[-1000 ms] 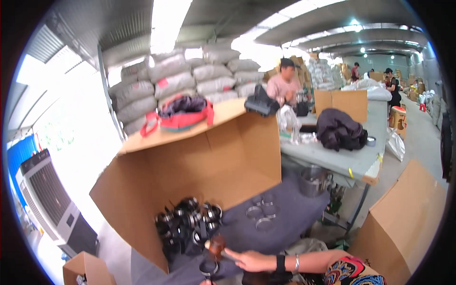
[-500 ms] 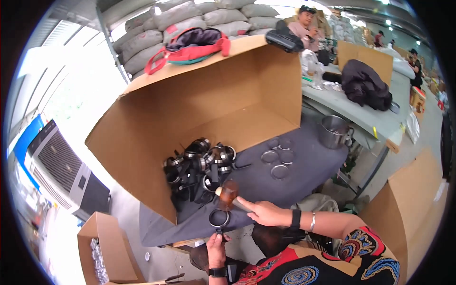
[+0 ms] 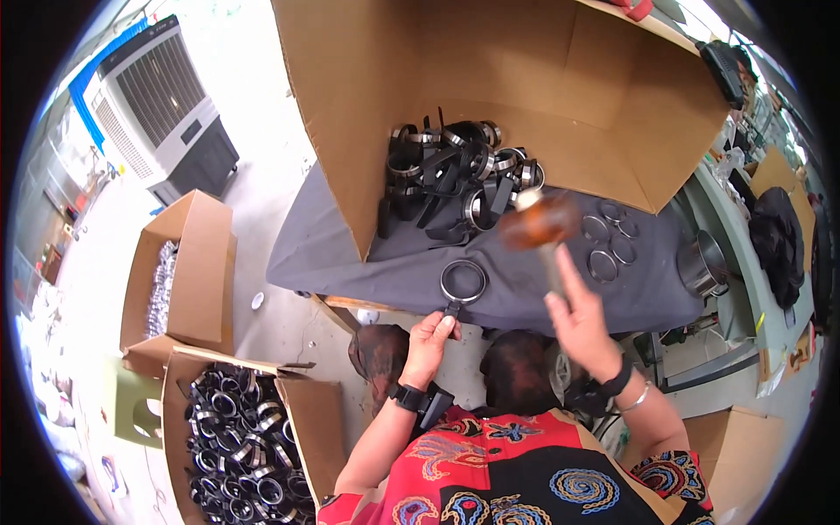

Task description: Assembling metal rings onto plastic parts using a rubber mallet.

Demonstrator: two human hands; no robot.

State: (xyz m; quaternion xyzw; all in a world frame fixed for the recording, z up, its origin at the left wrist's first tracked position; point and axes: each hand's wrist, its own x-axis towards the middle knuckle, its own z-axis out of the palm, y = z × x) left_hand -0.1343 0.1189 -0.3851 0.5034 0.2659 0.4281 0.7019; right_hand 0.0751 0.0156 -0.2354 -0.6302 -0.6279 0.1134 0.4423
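Note:
My left hand grips the short black handle of a round metal-rimmed ring piece, which looks like a bottomless portafilter. The ring lies at the near edge of the dark grey cloth. Closed on the handle of a mallet, my right hand holds it raised to the right of the ring. The mallet's amber-brown head is blurred. Beyond my left hand lies a heap of similar black-handled ring pieces. Several loose metal rings rest on the cloth at the right.
A large cardboard box lies open toward me on the table. A steel pot stands at the right. On the floor, one carton holds many ring pieces, another carton shiny packing. An air cooler stands far left.
My view has tilted down and turned left, bringing the carton of ring pieces into sight. The mallet has lifted away from the ring toward the right. My left hand keeps its grip.

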